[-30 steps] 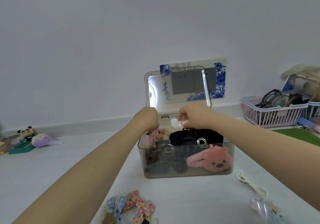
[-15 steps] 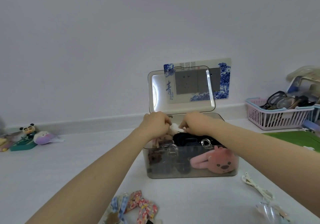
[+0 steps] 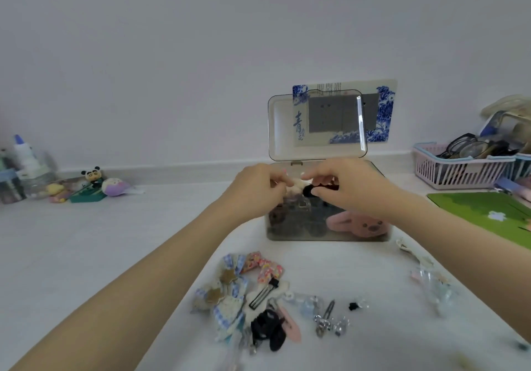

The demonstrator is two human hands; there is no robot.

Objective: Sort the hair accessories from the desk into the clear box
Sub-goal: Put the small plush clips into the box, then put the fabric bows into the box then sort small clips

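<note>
Over the clear box, both hands pinch a small accessory, apparently light and soft; grasp it at its ends.

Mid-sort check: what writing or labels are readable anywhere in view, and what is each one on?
"青": large dark brush character on the blue-and-white wall plate around the sockets, read through the clear box's open lid.
Smaller characters right below it: too blurred to read.
Fine print along the plate's top edge: too small to read.
Nothing readable on the clear box, the pink basket or the accessories on the desk.
</note>
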